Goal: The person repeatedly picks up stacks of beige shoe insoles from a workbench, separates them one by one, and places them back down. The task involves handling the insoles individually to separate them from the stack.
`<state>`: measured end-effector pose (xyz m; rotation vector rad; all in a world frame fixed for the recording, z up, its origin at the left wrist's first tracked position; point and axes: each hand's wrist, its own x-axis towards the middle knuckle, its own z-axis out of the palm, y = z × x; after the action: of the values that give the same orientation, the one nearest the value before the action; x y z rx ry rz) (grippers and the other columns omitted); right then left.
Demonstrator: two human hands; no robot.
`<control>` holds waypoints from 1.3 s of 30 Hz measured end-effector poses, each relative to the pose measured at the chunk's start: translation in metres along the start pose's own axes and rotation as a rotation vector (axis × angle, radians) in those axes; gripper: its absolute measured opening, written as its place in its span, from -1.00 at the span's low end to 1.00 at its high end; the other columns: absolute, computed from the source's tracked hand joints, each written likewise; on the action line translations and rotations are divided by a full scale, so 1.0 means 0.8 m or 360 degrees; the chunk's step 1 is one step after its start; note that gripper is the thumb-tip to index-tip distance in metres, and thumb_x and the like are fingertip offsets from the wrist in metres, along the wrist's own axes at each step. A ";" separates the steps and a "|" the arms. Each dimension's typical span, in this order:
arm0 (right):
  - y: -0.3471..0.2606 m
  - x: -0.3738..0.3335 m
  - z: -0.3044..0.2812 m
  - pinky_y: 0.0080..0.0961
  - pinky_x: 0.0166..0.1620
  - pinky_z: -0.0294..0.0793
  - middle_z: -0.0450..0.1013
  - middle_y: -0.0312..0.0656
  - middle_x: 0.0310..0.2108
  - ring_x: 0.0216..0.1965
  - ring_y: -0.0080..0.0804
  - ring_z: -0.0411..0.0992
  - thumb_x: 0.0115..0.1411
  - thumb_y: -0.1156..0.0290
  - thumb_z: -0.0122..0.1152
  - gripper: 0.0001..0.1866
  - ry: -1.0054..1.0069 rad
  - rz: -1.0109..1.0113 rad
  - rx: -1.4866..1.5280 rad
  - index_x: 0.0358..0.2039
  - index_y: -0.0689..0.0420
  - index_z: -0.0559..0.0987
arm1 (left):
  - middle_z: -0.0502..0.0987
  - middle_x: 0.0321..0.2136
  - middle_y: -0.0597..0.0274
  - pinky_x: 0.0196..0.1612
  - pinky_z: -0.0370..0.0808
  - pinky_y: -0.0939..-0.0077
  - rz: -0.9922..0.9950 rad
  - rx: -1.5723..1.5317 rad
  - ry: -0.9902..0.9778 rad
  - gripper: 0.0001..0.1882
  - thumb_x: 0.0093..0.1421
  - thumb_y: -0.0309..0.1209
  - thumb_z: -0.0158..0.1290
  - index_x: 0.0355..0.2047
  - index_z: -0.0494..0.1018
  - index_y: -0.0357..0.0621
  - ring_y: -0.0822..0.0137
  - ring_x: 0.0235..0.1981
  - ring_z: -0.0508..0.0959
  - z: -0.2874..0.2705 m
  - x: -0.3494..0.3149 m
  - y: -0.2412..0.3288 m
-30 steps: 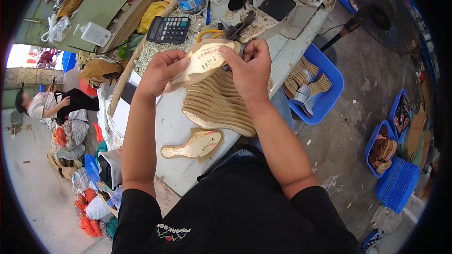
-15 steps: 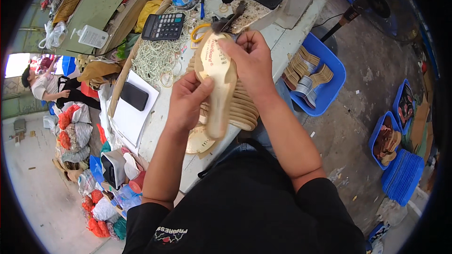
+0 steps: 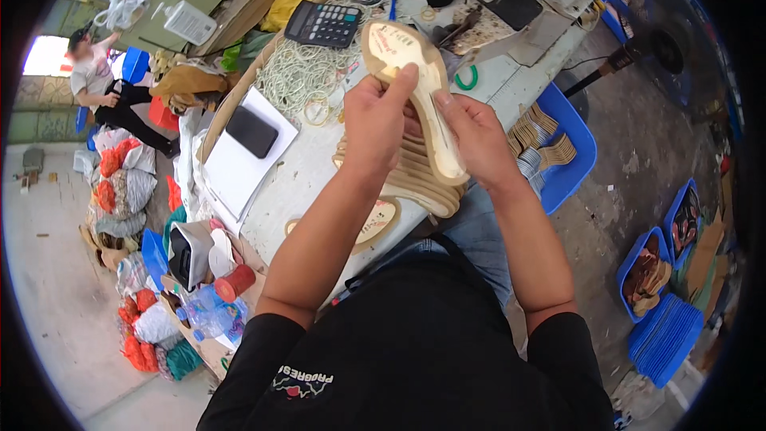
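A beige shoe insole (image 3: 431, 80) with printing on its wide end is held up in both my hands over the table. My left hand (image 3: 377, 121) grips its left edge near the middle, thumb on the upper face. On the opposite side, my right hand (image 3: 479, 140) is closed on the edge nearer the narrow end. Right below them lies a row of similar insoles (image 3: 427, 193), leaning on one another and partly hidden by my hands. Another insole (image 3: 383, 222) rests flat near the table's front edge, partly behind my left forearm.
A heap of pale rubber bands (image 3: 299, 72), a calculator (image 3: 323, 24) and a phone (image 3: 252, 132) on white paper lie left. A green ring (image 3: 467, 77) is beyond my right hand. On the right, a blue bin (image 3: 576, 164) holds insoles, near a fan (image 3: 666, 40).
My right hand has moved from the insole's wide end down to its right edge near the narrow end. The insole now tilts, its narrow end toward the right. The whole view has shifted.
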<state>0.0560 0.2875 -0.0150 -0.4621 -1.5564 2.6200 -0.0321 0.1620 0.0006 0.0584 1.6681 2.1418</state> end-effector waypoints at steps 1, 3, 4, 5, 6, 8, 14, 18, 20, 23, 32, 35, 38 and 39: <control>0.000 -0.002 0.009 -0.67 -0.28 0.47 0.59 -0.29 -0.31 -0.35 -0.71 0.45 0.50 0.16 0.09 -0.61 -0.0039 0.0060 0.0040 -0.18 0.29 0.63 | 0.66 -0.35 0.16 -0.57 0.52 0.62 -0.0045 -0.0089 -0.0052 -0.68 0.36 -0.29 0.19 -0.11 0.54 -0.35 0.46 -0.53 0.61 -0.007 -0.006 0.004; 0.007 -0.017 0.012 -0.66 -0.27 0.44 0.54 -0.35 -0.35 -0.35 -0.71 0.41 0.49 0.19 0.09 -0.64 -0.0087 -0.0071 -0.0131 -0.22 0.26 0.62 | 0.66 -0.31 0.18 -0.50 0.55 0.61 0.0027 0.0037 -0.0136 -0.70 0.36 -0.30 0.19 -0.09 0.55 -0.34 0.45 -0.47 0.63 -0.028 -0.029 0.006; 0.012 -0.027 0.012 -0.65 -0.27 0.43 0.52 -0.38 -0.37 -0.35 -0.71 0.39 0.49 0.20 0.10 -0.66 -0.0107 -0.0142 -0.0213 -0.24 0.25 0.61 | 0.67 -0.29 0.19 -0.46 0.56 0.60 0.0063 0.0104 -0.0182 -0.70 0.36 -0.31 0.18 -0.08 0.55 -0.33 0.45 -0.44 0.63 -0.041 -0.043 0.004; 0.014 -0.033 0.012 -0.65 -0.27 0.42 0.50 -0.41 -0.40 -0.35 -0.71 0.37 0.49 0.21 0.10 -0.67 -0.0126 -0.0215 -0.0294 -0.26 0.24 0.60 | 0.67 -0.24 0.20 -0.31 0.60 0.55 0.0020 0.0315 -0.0258 -0.71 0.37 -0.34 0.16 -0.03 0.54 -0.31 0.42 -0.31 0.65 -0.062 -0.059 -0.003; 0.014 -0.037 0.014 -0.62 -0.29 0.41 0.48 -0.42 -0.42 -0.36 -0.71 0.36 0.48 0.23 0.12 -0.68 -0.0161 -0.0197 -0.0307 -0.28 0.24 0.59 | 0.67 -0.22 0.19 -0.28 0.60 0.54 0.0002 0.0264 -0.0312 -0.70 0.38 -0.33 0.15 -0.02 0.54 -0.31 0.42 -0.29 0.65 -0.078 -0.077 -0.007; 0.011 -0.043 0.019 -0.57 -0.34 0.40 0.45 -0.43 -0.46 -0.40 -0.72 0.34 0.45 0.27 0.15 -0.71 -0.0229 -0.0174 -0.0331 -0.32 0.24 0.57 | 0.66 -0.19 0.17 -0.21 0.60 0.51 -0.0021 0.0165 -0.0426 -0.69 0.40 -0.32 0.13 0.01 0.54 -0.31 0.40 -0.25 0.65 -0.096 -0.103 -0.008; 0.018 -0.062 0.051 -0.46 -0.44 0.34 0.41 -0.24 -0.58 -0.52 -0.58 0.33 0.34 0.33 0.26 -0.76 -0.0040 -0.0783 -0.1123 -0.38 0.24 0.53 | 0.65 -0.23 0.22 -0.16 0.58 0.52 0.0031 -0.0026 -0.0216 -0.72 0.50 -0.31 -0.02 -0.05 0.53 -0.30 0.45 -0.30 0.59 -0.116 -0.118 0.017; 0.028 -0.068 0.079 -0.33 -0.42 0.40 0.44 -0.06 -0.56 -0.54 -0.25 0.43 0.30 0.29 0.32 -0.73 -0.0147 -0.0667 -0.0849 -0.36 0.22 0.50 | 0.64 -0.23 0.21 -0.12 0.59 0.46 0.0084 -0.0271 0.0017 -0.71 0.51 -0.29 -0.04 -0.03 0.49 -0.29 0.42 -0.26 0.62 -0.115 -0.129 0.004; 0.044 -0.084 0.068 -0.23 -0.40 0.41 0.46 -0.01 -0.53 -0.50 -0.06 0.44 0.27 0.26 0.34 -0.72 -0.0242 -0.0678 -0.1176 -0.34 0.21 0.50 | 0.64 -0.21 0.19 -0.09 0.60 0.42 -0.0022 -0.0582 0.0095 -0.69 0.52 -0.28 -0.05 0.02 0.46 -0.29 0.40 -0.24 0.64 -0.117 -0.140 0.005; 0.063 -0.093 0.030 -0.09 -0.37 0.41 0.48 0.05 -0.49 -0.44 0.11 0.46 0.23 0.25 0.37 -0.70 -0.0200 -0.0722 -0.1608 -0.32 0.22 0.50 | 0.58 0.02 0.08 0.07 0.54 0.23 0.0294 0.0976 -0.0040 -0.56 0.27 -0.32 0.24 0.08 0.45 -0.25 0.14 0.01 0.59 -0.186 -0.171 -0.015; 0.095 -0.074 0.026 -0.26 -0.13 0.37 0.51 -0.18 -0.38 -0.27 -0.16 0.45 0.07 0.24 0.45 -0.62 -0.0627 -0.1181 -0.2007 -0.16 0.14 0.58 | 0.53 -0.13 0.12 -0.01 0.50 0.20 0.0334 0.2324 -0.0689 -0.47 -0.08 -0.43 0.37 -0.08 0.45 -0.15 0.04 -0.06 0.53 -0.301 -0.217 -0.015; 0.099 -0.055 0.038 -0.23 -0.06 0.35 0.49 -0.22 -0.31 -0.13 -0.20 0.41 0.00 0.23 0.48 -0.53 -0.0332 -0.1221 -0.2201 -0.09 0.12 0.58 | 0.55 -0.17 0.06 -0.09 0.53 0.19 0.0143 0.2080 -0.0665 -0.53 -0.03 -0.42 0.35 -0.10 0.45 -0.17 0.01 -0.18 0.58 -0.302 -0.214 0.011; 0.082 -0.055 0.051 -0.26 -0.06 0.39 0.51 -0.22 -0.30 -0.14 -0.26 0.44 0.04 0.23 0.48 -0.55 -0.0177 -0.1247 -0.2068 -0.08 0.13 0.59 | 0.59 -0.24 0.04 -0.14 0.53 0.19 0.0102 0.1824 -0.0599 -0.52 0.05 -0.32 0.34 -0.03 0.50 -0.17 0.01 -0.26 0.59 -0.284 -0.211 0.038; 0.077 -0.057 0.052 -0.29 -0.07 0.42 0.52 -0.22 -0.30 -0.15 -0.31 0.46 0.06 0.22 0.49 -0.56 -0.0147 -0.1246 -0.1998 -0.09 0.14 0.60 | 0.61 -0.27 0.03 -0.16 0.52 0.19 0.0119 0.1729 -0.0583 -0.52 0.09 -0.28 0.34 -0.01 0.51 -0.17 0.01 -0.29 0.60 -0.275 -0.206 0.043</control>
<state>0.0934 0.2128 -0.0393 0.2443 -2.5278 0.9244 0.0442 -0.1045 0.0083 0.7678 2.3570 0.9355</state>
